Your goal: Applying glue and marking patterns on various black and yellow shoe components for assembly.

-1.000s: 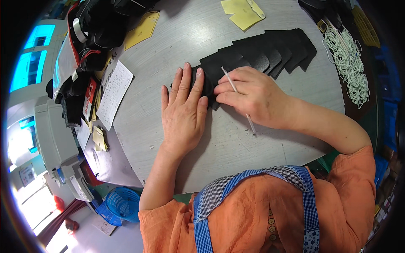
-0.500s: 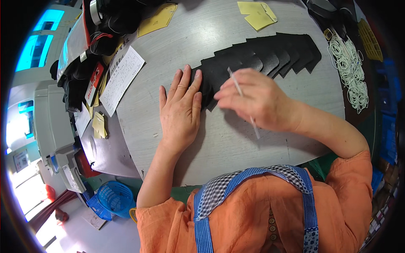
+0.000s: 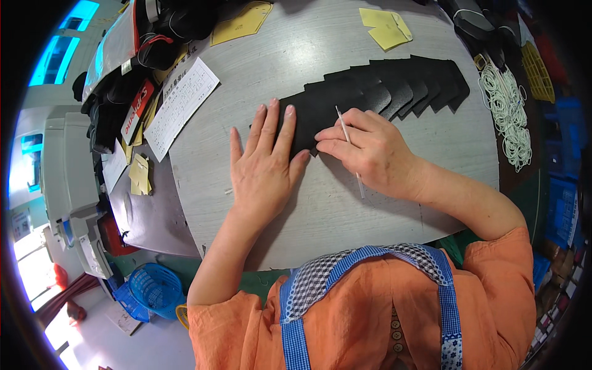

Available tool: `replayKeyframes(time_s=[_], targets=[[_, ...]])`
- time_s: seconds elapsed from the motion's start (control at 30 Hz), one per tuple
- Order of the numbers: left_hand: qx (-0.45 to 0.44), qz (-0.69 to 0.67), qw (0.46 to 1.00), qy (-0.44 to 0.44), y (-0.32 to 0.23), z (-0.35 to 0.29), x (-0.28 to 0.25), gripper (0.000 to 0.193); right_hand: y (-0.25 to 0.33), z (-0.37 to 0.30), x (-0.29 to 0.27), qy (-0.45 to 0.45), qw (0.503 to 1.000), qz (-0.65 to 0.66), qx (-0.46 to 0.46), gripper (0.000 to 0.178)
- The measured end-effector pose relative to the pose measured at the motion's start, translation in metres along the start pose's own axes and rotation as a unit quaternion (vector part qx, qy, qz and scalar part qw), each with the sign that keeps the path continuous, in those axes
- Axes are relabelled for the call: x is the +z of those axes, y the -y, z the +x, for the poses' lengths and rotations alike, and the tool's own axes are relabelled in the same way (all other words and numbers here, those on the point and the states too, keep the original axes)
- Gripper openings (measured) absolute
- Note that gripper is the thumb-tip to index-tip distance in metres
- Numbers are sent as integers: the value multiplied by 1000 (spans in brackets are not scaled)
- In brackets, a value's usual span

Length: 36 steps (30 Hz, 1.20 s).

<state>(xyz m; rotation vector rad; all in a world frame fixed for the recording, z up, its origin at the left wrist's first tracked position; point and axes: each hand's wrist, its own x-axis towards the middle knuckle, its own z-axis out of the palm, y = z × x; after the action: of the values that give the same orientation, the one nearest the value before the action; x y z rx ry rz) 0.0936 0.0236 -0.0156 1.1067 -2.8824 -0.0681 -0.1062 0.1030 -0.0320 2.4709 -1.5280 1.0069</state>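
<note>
Several black sheet pieces (image 3: 394, 92) lie overlapped in a fanned row on the grey table, stretching from my left fingers toward the far right. Spread over the left end of the row, my left hand (image 3: 262, 179) rests flat, fingertips on the nearest piece. My right hand (image 3: 379, 151) holds a thin whitish pen-like stick (image 3: 361, 186) slanted between its fingers. Its thumb and forefinger tips come together at the near edge of that same piece; whether they also pinch the material I cannot make out.
Yellow card patterns (image 3: 387, 29) lie at the table's far side. A printed sheet (image 3: 184, 110) and black bundles (image 3: 117, 117) crowd the left. Coiled white cord (image 3: 507, 117) hangs at the right edge. A blue basket (image 3: 157, 290) stands on the floor, lower left.
My right hand has come down to the near edge of the left-end piece, its stick turning more upright. My left fingers have spread a little over the piece. The whole view has shifted slightly.
</note>
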Motion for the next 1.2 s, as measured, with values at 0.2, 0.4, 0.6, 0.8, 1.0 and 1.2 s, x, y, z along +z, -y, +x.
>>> replayKeyframes(time_s=[0.2,0.4,0.6,0.8,1.0,1.2], targets=[[-19,-38,999,32,13,-16,-5,67,-15,7,-13,0,996,84,40,18],[6,-79,997,-5,17,-20,-12,66,-136,41,-66,77,938,-133,309,47],[6,-172,977,-125,34,-10,-17,56,-165,37,-54,42,947,-97,303,51],[185,-142,911,-339,31,34,-53,33,-46,101,-49,-7,821,473,321,33],[207,-148,926,-279,48,10,-21,23,-21,76,-30,-8,818,450,360,42],[105,-150,975,-130,31,-22,-9,33,-12,42,-31,8,804,464,371,45]])
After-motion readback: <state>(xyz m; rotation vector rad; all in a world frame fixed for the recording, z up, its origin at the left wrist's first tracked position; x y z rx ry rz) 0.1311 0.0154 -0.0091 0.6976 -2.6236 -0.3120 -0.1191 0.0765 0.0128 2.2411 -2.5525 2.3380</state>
